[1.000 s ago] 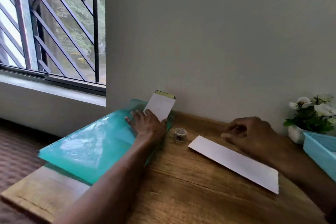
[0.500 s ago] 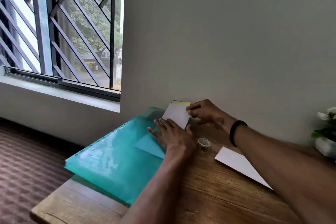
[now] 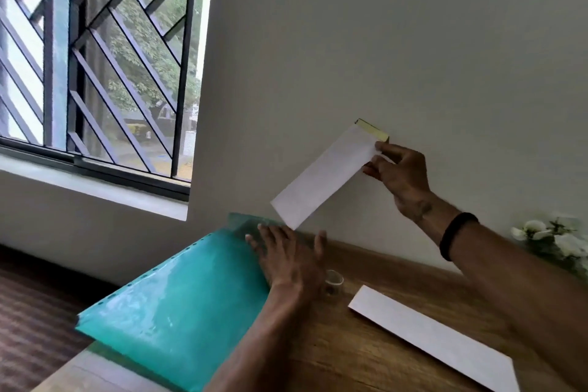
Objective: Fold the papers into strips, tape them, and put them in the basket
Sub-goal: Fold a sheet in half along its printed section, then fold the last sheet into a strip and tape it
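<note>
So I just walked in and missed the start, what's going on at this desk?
A person is pulling paper out of a green folder. The left hand presses flat on the folder, while the right hand pinches the top of a white sheet and holds it up in the air. One folded strip lies on the wooden table, with a small tape roll beside it. No basket is in view.

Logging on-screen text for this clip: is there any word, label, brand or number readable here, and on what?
None can be read.
White paper pinched by the right hand: blank on the side shown.
Folded strip on the table: blank.
Tape roll: too small and blurred to show any print.
Green folder under the left hand: no print visible.
</note>
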